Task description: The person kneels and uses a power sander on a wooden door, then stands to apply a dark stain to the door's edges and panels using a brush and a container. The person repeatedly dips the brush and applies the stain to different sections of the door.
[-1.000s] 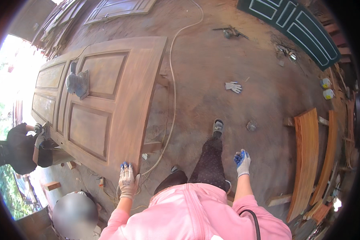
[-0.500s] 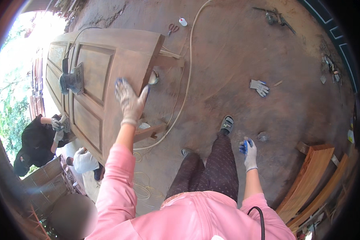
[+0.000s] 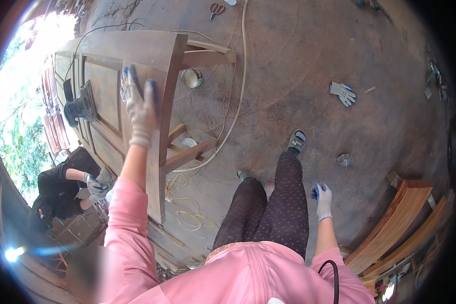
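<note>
Our left hand (image 3: pixel 139 109), in a grey glove with blue fingertips, lies flat with the fingers spread on the wooden door (image 3: pixel 131 76); it grasps nothing, only presses on the bare wood near the door's right edge. Our right hand (image 3: pixel 323 199), gloved the same way, hangs beside our leg with the fingers loosely curled and nothing in it.

The door rests flat on wooden trestles (image 3: pixel 192 152), with its panels running away from us toward the bright opening at the left. A black sander (image 3: pixel 80 105) sits on the door just beyond our left hand, apart from it, with its cord trailing off the far end. As far as we can judge, the wood is bare and unfinished, and the sander standing idle suggests the smoothing is only part done; how much of the surface is finished we cannot tell.

Under the trestles stand two small tins (image 3: pixel 191 78), and a pale cable (image 3: pixel 238 91) loops across the dirt floor. Further off lie a spare glove (image 3: pixel 342 93) and scissors (image 3: pixel 216 8). To our left a person in black (image 3: pixel 66 185) crouches by the door's side, gloved hands together. Curved boards (image 3: pixel 395 223) are stacked at our right.
</note>
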Motion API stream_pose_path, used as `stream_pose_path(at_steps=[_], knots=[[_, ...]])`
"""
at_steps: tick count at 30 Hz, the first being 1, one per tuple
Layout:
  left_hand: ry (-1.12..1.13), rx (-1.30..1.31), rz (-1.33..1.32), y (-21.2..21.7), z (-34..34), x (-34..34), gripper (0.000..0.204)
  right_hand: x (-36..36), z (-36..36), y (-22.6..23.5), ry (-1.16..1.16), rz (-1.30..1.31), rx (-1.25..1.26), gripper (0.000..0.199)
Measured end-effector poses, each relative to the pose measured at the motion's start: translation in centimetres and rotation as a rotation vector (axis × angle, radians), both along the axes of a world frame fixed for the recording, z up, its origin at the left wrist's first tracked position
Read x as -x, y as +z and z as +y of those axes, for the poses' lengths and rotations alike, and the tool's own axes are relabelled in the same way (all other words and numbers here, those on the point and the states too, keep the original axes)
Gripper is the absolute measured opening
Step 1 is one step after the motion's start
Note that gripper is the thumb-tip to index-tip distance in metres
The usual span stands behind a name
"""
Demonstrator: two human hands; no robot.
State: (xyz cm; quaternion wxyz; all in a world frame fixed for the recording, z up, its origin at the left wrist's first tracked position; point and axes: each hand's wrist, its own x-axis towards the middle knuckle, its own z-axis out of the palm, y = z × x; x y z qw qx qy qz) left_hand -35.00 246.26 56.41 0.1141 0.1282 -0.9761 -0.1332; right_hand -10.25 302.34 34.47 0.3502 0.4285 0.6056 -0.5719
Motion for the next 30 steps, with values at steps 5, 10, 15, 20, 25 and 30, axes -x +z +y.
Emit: stream_pose_path(at_steps=[5,10,15,20,25,30], knots=[[0.037,0.097,-0.15,-2.3,-4.4,0.0,0.064,10.0,-12.5,1.7,0.384,0.374,0.07,0.028],[0.028,0.105,-0.155,-2.2,-3.9,-0.2,0.064,18.9,-34.6,9.9,0.315,0.875,0.452,0.066],[0.063,0.082,-0.18,-2.0,-3.7,0.2,0.065,23.3,-43.4,16.2,0.476,1.1,0.01,0.073],[0.076,0.072,-0.18,-2.1,-3.6,0.1,0.065,23.2,-39.7,14.3,0.734,1.005,0.169,0.07],[0.08,0.096,-0.183,-2.1,-3.5,0.3,0.066,23.4,-43.0,13.3,0.53,1.154,-0.042,0.079],[0.099,0.093,-0.178,-2.0,-3.2,0.2,0.066,14.9,-38.2,12.0,0.996,1.013,0.223,0.047]])
